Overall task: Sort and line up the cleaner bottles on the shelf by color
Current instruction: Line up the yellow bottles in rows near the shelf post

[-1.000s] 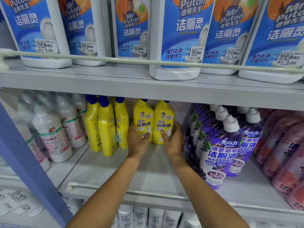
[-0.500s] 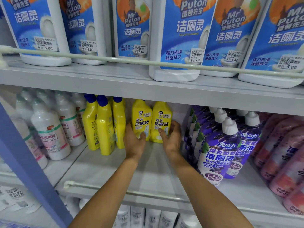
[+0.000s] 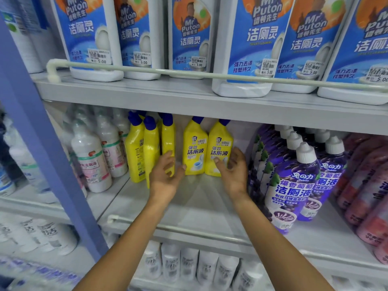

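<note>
Yellow cleaner bottles (image 3: 168,143) stood in one group toward the back edge of the shelf (image 3: 197,202). Two of them faced you, upright and touching side to side: the left front-facing bottle (image 3: 194,148) and the right front-facing bottle (image 3: 219,143). Three side-on bottles (image 3: 136,156) stood just left of that pair, with a narrow gap between.

Your left hand (image 3: 165,175) was released. Its fingers were loosely bent in front of the nearest side-on bottle, and its thumb tip was at the lower left corner of the left front-facing bottle. Your right hand (image 3: 234,173) grasped the right front-facing bottle, thumb flat on its label and fingers curled round its right side.

White bottles (image 3: 90,156) crowded the shelf's left end. Purple bottles (image 3: 294,185) ran from back to front on the right, with pink bottles (image 3: 365,181) beyond them. Between those rows, bare shelf lay open from the yellow group forward to the front rail (image 3: 189,228). The upper shelf (image 3: 189,97) hung close over the blue caps (image 3: 168,119).
</note>
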Available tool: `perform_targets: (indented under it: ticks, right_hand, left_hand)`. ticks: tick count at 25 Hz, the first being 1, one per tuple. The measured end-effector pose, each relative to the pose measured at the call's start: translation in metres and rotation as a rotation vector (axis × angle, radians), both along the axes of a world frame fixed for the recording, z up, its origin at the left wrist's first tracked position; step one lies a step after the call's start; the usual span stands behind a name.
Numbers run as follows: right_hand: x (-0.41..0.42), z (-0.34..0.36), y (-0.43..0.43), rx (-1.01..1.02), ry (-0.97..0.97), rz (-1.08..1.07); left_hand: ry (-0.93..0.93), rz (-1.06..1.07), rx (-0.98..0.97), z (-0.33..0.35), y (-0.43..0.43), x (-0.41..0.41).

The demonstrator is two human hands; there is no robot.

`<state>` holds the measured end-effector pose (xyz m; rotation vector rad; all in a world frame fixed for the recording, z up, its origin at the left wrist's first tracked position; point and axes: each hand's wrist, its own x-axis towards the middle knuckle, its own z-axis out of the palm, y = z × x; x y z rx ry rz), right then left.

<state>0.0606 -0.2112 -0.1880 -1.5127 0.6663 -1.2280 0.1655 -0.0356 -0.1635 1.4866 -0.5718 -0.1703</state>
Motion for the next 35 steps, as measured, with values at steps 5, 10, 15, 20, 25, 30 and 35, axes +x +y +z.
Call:
perform_targets:
  ticks: [5,10,15,20,25,30,35]
  right_hand:
    - [0.019,0.025,0.063,0.046,-0.050,0.123]
    - [0.067,0.042,0.098,0.055,-0.018,0.296]
    - [0.102,0.041,0.104,-0.099,0.105,0.236]
    - [0.104,0.030,0.103,-0.203,0.189,0.117]
    - [0.076,0.027,0.111,-0.195,0.184,0.135]
    - [-0.005,0.016,0.127,-0.158,0.153,0.132]
    - [-0.040,0.020,0.124,-0.173,0.248,0.162]
  left_hand:
    - [0.018,0.158,-0.199,0.027,0.063,0.025]
    - [0.029,0.140,-0.148,0.021,0.061,0.043]
    - [-0.026,0.131,-0.023,0.011,0.043,0.049]
    - [-0.152,0.100,0.121,-0.004,0.047,0.071]
    - [-0.216,-0.005,0.113,-0.003,0.063,0.068]
    - [-0.196,-0.305,0.142,0.001,0.095,0.057]
    - [-0.210,-0.381,0.132,0.001,0.081,0.022]
